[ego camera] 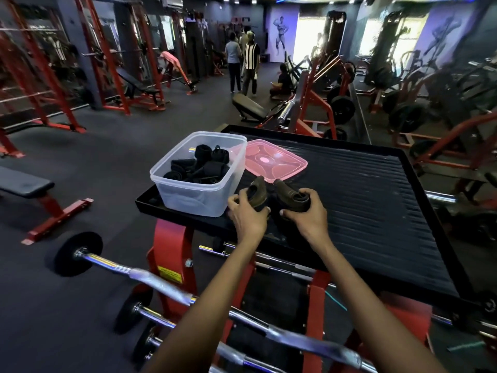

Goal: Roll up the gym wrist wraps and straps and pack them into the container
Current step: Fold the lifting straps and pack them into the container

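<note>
A clear plastic container [185, 189] stands at the near left corner of a black ribbed platform [363, 205]. Several rolled black wraps [201, 165] lie inside it. Its pink lid [271, 160] rests flat just to the right of it. My left hand [247, 214] grips a rolled olive-brown strap [256, 188] right beside the container's near right corner. My right hand [304, 211] holds a second olive-brown strap roll [289, 193] a little to the right, with its loose end curling up towards the lid.
The platform sits on a red steel frame [169, 251]. Chrome barbells [150, 278] lie on a rack below and in front of me. A bench [24, 184] stands at left. Several people [242, 65] are far back among red gym machines.
</note>
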Available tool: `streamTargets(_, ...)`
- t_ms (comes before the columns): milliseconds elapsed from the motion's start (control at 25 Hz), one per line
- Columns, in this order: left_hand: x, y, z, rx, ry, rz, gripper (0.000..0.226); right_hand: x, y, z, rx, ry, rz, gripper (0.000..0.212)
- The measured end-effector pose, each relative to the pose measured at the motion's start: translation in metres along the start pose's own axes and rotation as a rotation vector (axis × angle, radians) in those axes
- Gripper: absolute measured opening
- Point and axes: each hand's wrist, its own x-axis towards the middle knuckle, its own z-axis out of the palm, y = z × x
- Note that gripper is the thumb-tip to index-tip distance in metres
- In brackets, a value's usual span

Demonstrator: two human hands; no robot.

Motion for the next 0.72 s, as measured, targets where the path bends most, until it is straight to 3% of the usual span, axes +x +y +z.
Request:
streamTargets(120, 0.005, -0.002, -0.009, -0.041, -0.076, 0.072, 0.051, -0.007, -0.009, 0.004, -0.028, 0.008, -0.078, 0.06)
streamTargets(400, 0.034, 0.029, -0.049, -0.246, -0.038, 0.209, 0.05, 0.001, -0.062, 0.007, 0.094, 0.135, -0.311, 0.06)
streamTargets(720, 0.139, 0.045, -0.121, -0.409, -0.137, 0.197, 0.057, 0.044, -0.114, 0.078, 0.173, 0.125, -0.31, 0.056)
